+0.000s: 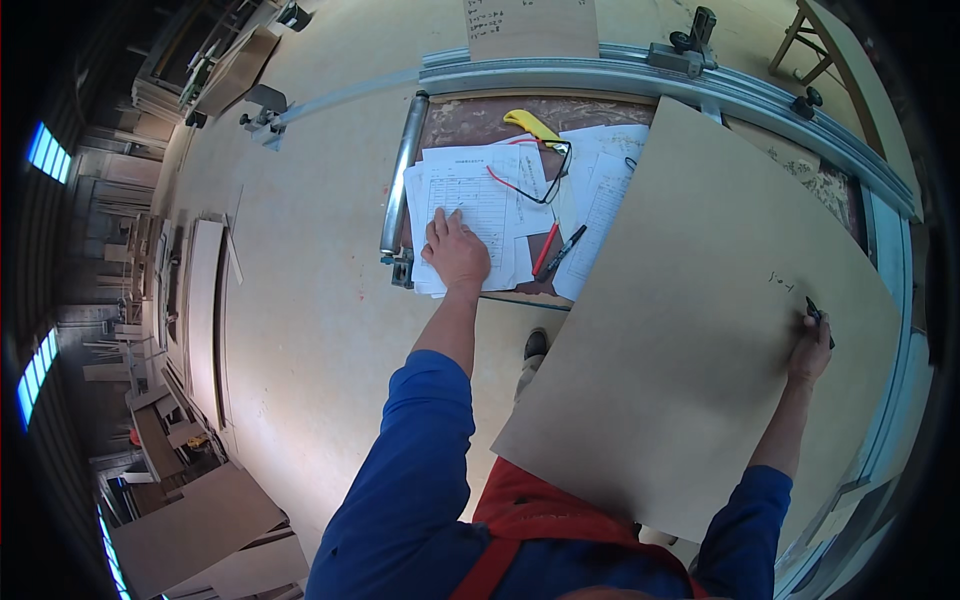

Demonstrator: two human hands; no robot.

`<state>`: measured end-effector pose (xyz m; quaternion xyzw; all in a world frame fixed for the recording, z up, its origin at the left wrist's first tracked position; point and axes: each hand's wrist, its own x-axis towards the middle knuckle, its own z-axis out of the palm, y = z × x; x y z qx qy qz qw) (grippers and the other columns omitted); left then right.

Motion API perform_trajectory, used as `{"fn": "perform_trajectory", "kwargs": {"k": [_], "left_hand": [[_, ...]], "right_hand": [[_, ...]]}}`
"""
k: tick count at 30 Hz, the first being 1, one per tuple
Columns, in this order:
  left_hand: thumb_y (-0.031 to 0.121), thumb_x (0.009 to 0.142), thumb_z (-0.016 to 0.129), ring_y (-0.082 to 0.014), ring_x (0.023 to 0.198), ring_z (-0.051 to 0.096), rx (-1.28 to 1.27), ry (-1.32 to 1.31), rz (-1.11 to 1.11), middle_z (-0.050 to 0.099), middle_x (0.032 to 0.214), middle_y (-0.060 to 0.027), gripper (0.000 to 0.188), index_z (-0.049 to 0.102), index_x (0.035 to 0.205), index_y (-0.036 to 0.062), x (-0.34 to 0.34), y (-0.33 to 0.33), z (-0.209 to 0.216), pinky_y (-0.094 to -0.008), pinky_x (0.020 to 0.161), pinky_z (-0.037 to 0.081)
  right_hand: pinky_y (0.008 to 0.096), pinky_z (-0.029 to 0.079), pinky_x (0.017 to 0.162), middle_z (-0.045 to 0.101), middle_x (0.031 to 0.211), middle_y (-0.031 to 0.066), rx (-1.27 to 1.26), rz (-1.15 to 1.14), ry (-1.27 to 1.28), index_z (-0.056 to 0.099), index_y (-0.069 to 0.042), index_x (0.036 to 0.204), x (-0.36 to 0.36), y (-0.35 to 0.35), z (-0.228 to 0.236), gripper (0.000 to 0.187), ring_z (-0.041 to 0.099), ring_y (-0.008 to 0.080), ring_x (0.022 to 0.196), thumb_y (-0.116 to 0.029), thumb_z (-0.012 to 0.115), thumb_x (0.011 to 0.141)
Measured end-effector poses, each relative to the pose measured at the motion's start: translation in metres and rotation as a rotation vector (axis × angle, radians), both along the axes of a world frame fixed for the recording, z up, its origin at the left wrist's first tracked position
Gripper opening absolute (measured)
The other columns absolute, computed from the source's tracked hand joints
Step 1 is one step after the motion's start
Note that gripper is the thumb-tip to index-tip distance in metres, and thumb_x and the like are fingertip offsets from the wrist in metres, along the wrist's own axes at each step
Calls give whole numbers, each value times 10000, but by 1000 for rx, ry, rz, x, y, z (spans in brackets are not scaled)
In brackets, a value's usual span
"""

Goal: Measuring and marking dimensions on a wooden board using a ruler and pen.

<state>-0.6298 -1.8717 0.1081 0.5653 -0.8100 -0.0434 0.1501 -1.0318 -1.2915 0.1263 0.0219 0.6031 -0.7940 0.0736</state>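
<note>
My left hand lies on a printed sheet, its fingers resting apart on the paper. In my right hand is a black marker pen, held over the big brown board. Just left of the pen are short dark handwritten marks on the board. Beside the sheet, on more loose papers, lie black-framed glasses with red arms, a red pen and another black marker. Behind them sits a yellow-handled cutter.
A metal rail with clamps runs along the far side and bends to the right. A steel roller edges the paper-covered table on the left. Stacked boards and a long panel lie at far left. A wooden stand is at back right.
</note>
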Motion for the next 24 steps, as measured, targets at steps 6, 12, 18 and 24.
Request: {"fn": "perform_trajectory", "kwargs": {"k": [6, 12, 18, 24], "left_hand": [[200, 1025, 501, -302, 1475, 355, 19, 19, -52, 433, 1605, -80, 400, 584, 1412, 145, -19, 7, -9, -536, 1138, 254], [208, 1026, 495, -300, 1443, 417, -26, -23, -88, 487, 1570, -57, 390, 599, 1399, 162, -44, 15, -35, -577, 1091, 345], [222, 1058, 457, -259, 1469, 404, -128, -168, -23, 460, 1605, -29, 399, 580, 1436, 187, -2, -38, -29, -540, 1106, 343], [238, 1065, 451, -245, 1470, 405, -124, -155, -37, 468, 1597, -20, 394, 583, 1433, 194, -16, -31, -40, -543, 1103, 347]], "right_hand": [[333, 398, 1031, 727, 950, 73, -9, -34, 34, 672, 15, 1175, 7, 26, 12, 295, 629, 169, 1015, -241, 573, 1066], [306, 447, 874, 716, 882, 70, 129, -190, 22, 691, 23, 1083, 16, 5, 37, 231, 630, 152, 891, -186, 629, 1007], [326, 485, 883, 732, 780, 68, 224, -169, -42, 694, -5, 1031, 24, -73, 14, 210, 651, 161, 792, -186, 700, 924], [259, 485, 788, 726, 800, 39, 419, -296, -52, 701, -39, 1026, 18, -64, 30, 201, 630, 100, 782, -205, 726, 915]]}}
